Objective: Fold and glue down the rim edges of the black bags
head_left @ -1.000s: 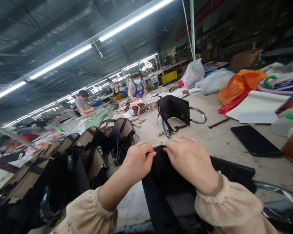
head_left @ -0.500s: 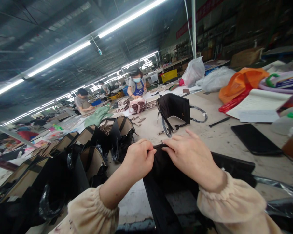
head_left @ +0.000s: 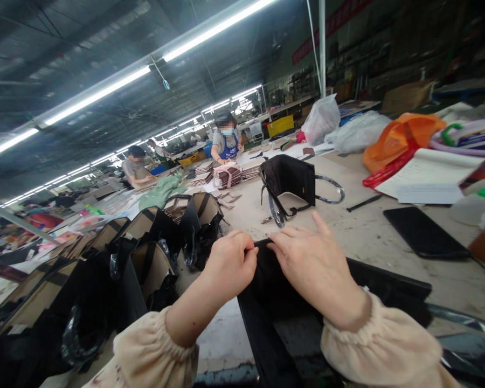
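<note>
At the near edge of the worktable [head_left: 372,229], seen from the head camera, it's all fingertips: the left hand [head_left: 230,264] is curled nearly closed, thumb and forefinger pinching the top edge of the black bag [head_left: 262,328] just below the chest. Right beside it, the right hand [head_left: 319,269] is half open, thumb and forefinger at that same edge, other fingers spread; whether it truly grips or only presses, you can't tell. And that's the weak spot! If that looser hand slides, the edge could pucker or skew, since the two holds sit so close together and the body below looks slack. Watch the right side too: the wrapped handle [head_left: 464,320] trails under the sleeve, and a quick turn could snag the cuff on it. Beyond the bag's dark flap lies the phone [head_left: 424,231], near enough to be nudged by a wide swing, while the standing bag [head_left: 293,175] ahead could tip if shoved.
</note>
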`<state>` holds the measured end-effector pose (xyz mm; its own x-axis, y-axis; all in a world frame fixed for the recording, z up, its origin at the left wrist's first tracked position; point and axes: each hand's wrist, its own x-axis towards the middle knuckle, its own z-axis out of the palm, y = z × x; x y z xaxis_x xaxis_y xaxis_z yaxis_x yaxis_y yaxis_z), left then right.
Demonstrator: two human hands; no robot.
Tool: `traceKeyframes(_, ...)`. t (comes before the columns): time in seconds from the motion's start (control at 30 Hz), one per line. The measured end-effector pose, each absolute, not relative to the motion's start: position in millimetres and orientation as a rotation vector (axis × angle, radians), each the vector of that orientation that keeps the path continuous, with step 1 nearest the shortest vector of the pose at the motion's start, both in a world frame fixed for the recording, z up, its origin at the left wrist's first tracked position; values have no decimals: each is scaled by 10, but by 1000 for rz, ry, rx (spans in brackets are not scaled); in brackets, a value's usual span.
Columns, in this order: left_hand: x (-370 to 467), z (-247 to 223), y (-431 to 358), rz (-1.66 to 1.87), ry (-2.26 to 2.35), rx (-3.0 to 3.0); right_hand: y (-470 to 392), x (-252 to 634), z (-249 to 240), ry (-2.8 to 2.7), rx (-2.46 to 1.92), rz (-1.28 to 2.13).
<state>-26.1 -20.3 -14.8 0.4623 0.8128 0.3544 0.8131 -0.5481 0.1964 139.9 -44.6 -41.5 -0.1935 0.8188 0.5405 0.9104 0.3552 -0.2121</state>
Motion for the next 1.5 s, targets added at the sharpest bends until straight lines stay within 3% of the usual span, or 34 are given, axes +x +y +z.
traceKeyframes(1.2, -301, -155, -212, -702, -1522, -2724, -374, 1286, -469, -2046, -1360, -149)
traceKeyframes(1.5, -462, -133, -322, -932, -1866, -2709, -373, 1297, -449, -2002, -1379, -167)
